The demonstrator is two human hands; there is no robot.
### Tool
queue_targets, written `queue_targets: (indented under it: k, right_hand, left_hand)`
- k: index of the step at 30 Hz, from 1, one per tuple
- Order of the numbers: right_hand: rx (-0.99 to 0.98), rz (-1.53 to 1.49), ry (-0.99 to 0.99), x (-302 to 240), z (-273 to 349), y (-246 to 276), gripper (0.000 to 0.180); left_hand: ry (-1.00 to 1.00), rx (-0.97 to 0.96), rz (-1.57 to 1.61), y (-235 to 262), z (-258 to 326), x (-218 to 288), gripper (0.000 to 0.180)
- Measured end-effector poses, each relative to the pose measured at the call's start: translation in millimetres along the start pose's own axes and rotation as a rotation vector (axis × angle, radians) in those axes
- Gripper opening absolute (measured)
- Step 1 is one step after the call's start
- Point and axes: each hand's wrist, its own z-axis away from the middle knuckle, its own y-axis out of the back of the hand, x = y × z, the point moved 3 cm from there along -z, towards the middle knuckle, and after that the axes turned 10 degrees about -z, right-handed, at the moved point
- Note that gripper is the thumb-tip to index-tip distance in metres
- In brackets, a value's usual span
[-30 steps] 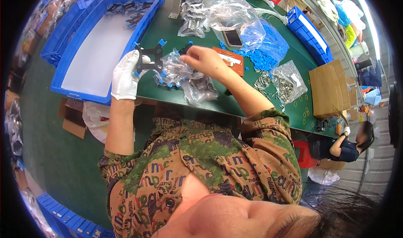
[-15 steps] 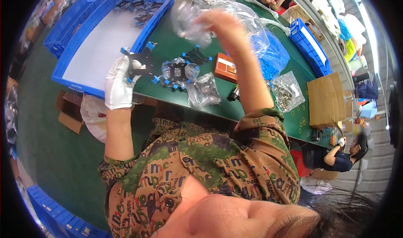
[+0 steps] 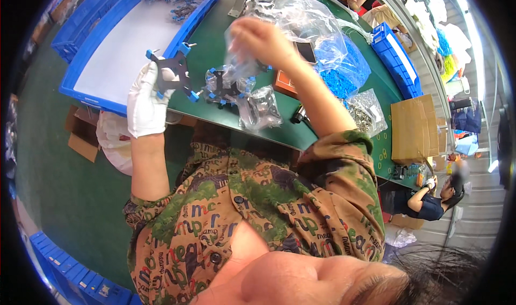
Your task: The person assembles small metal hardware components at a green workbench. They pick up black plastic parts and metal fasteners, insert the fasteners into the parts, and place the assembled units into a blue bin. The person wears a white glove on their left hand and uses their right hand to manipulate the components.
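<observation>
My left hand (image 3: 146,98), in a white glove, grips a black X-shaped bracket with blue tips (image 3: 173,75) near the blue tray's corner. My bare right hand (image 3: 260,42) is raised over the table with its fingers closed on a clear plastic bag (image 3: 239,65), which hangs down blurred. Below that bag lies another black bracket with blue tips (image 3: 228,87) on clear plastic, partly covered. Beside it rests a clear bag with dark parts inside (image 3: 262,108). An orange-brown box (image 3: 285,83) is partly hidden behind my right forearm.
A large blue tray (image 3: 99,99) holding several brackets stands on the left. Right of my arm are a bag of blue pieces (image 3: 344,68), a bag of metal parts (image 3: 368,114) and a cardboard box (image 3: 411,130). Two other people (image 3: 427,200) sit further off.
My right hand has moved left and down from the pile of clear bags, bringing a plastic bag over the table. My left hand has shifted slightly left, still gripping the bracket.
</observation>
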Motion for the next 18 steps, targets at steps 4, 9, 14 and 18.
queue_targets:
  k: [4, 9, 14, 18]
  right_hand:
    - [-0.009, -0.226, -0.098, 55, 6, -39, 0.026]
    - [0.08, -0.116, -0.093, 79, 12, -31, 0.025]
    - [0.209, 0.424, 0.215, 72, 19, -30, 0.021]
    - [0.242, 0.556, 0.236, 83, 15, -27, 0.021]
  left_hand:
    - [0.01, -0.217, 0.036, -15, 2, -4, 0.017]
    - [-0.037, -0.074, -0.013, -2, -14, -18, 0.02]
    - [-0.022, -0.147, -0.097, -28, 2, -28, 0.023]
    - [0.167, -0.248, -0.159, -46, -6, -53, 0.023]
